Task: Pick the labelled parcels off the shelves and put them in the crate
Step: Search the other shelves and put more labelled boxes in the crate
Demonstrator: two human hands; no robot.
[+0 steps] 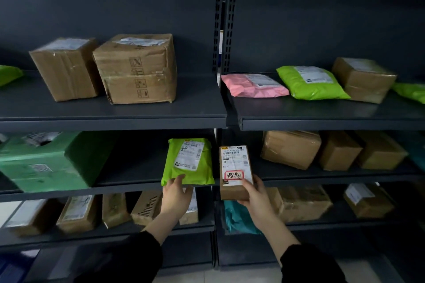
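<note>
While R hand (255,195) grips the small labelled box (234,167) upright in mid-air, L hand (176,195) pinches near edge of the green mailer (188,161), lying lengthwise away from it on mid shelf (128,174); crate unseen.

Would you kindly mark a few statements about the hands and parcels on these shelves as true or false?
1. The right hand holds a small brown cardboard box with a red-framed sticker. True.
2. The left hand grips a cardboard box. False: its fingers grip the lime-green plastic mailer.
3. Two large brown cardboard boxes stand on the upper left shelf. True.
4. The big green wrapped parcel sits right of both hands. False: it sits to their left.
</note>
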